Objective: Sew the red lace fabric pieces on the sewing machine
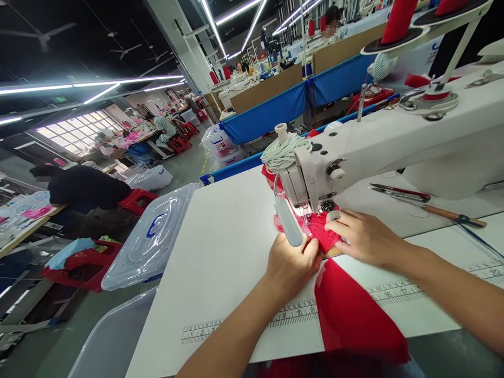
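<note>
A piece of red fabric hangs over the table's front edge, and its lacy far part lies under the needle of a white sewing machine. My left hand pinches the fabric just in front and to the left of the presser foot. On the other side, my right hand has its fingers closed on the fabric's right edge, close to the needle. A grey lamp-like attachment hangs from the machine head, near my left fingers. The fabric directly under the foot is partly hidden.
Thread snips and a wooden-handled tool lie right of my right hand. A ruler strip runs along the front of the white table. A clear lidded box stands left; a seated person is farther left.
</note>
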A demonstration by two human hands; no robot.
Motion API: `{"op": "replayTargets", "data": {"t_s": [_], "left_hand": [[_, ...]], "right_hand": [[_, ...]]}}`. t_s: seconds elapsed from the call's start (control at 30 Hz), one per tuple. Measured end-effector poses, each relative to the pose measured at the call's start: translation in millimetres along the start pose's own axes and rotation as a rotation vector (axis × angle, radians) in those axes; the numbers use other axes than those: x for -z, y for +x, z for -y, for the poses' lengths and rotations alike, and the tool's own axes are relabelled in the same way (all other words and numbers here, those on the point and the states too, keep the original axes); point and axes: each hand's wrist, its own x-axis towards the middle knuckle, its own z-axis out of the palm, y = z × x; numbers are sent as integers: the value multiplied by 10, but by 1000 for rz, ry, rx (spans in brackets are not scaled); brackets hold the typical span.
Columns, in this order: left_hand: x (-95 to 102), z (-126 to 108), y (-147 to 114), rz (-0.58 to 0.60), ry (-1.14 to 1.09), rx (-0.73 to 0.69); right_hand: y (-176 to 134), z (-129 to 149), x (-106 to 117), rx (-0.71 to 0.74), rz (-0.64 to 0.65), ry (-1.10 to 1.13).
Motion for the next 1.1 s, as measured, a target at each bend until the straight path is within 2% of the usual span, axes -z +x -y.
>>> {"op": "replayTargets", "data": {"t_s": [0.13,0.27,0.43,0.6,0.73,0.9,1.1], "left_hand": [[-68,4,-5,9,-101,42],[-91,57,63,17,-275,137],[-129,172,167,-4,-431,278],[-157,157,166,-3,-526,282],[-156,89,141,-13,-504,291],[-137,73,79,-4,-406,220],[-121,42,17,40,-248,85]], "right_hand": [[-25,75,50,9,-22,-58],[-21,159,17,79,-14,7],[56,154,-96,-156,-63,232],[92,157,-107,-199,-58,350],[60,168,-89,-122,-74,281],[-13,105,-46,-113,-188,70],[-21,83,28,-18,-131,27]]}}
